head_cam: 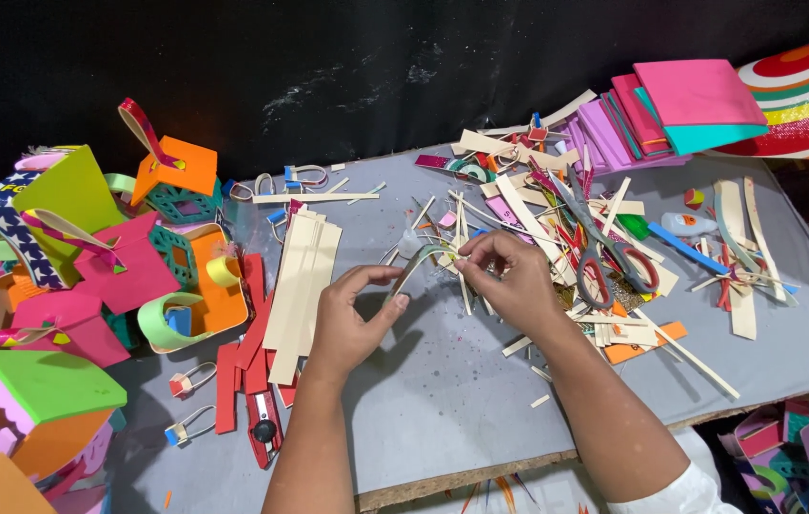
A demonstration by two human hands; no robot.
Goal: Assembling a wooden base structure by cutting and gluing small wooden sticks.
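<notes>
A thin strip point(421, 259) bends like a bow just above the grey worktop point(443, 400). It looks light and floppy, so the ends seem best to hold. The left hand point(352, 319) pinches one end, the right hand point(509, 276) pinches the other. Cream strips point(302, 286) lie beside, scissors point(604, 257) near.

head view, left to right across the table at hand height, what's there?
Foam birdhouses → red utility knife → stack of cream strips → left hand → curved strip held by both hands → right hand → scissors → glue bottle.
</notes>
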